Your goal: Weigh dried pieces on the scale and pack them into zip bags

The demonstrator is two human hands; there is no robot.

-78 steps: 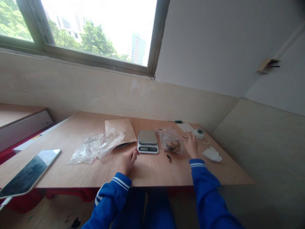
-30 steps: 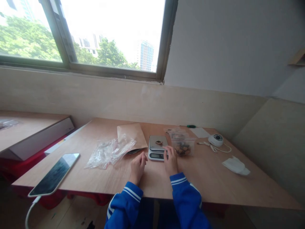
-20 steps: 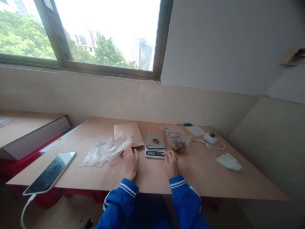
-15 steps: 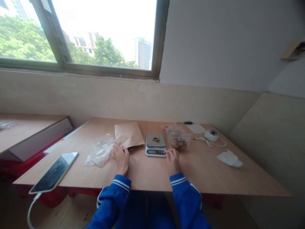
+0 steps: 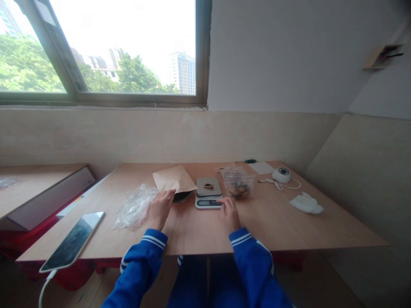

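A small digital scale (image 5: 208,193) stands mid-table with one small brown piece (image 5: 208,186) on its pan. My right hand (image 5: 228,214) rests on the table with its fingertips at the scale's front right corner, fingers loosely bent, holding nothing. My left hand (image 5: 159,208) reaches left of the scale, fingers stretched toward the edge of a brown paper envelope (image 5: 174,179) and a dark dish (image 5: 180,197) under it. A heap of clear plastic bags (image 5: 133,205) lies just left of that hand. Right of the scale a clear bag with brown pieces (image 5: 238,187) stands upright.
A phone (image 5: 73,241) with a cable lies at the wooden table's (image 5: 272,226) front left corner. At the far right are a round white device with a cord (image 5: 281,174), a crumpled white tissue (image 5: 305,203), a paper slip (image 5: 262,167) and a green pen (image 5: 249,161).
My left hand moved from the table front to the plastic bags and then to the envelope's edge. My right hand left the snack bag, and a brown piece now lies on the scale.
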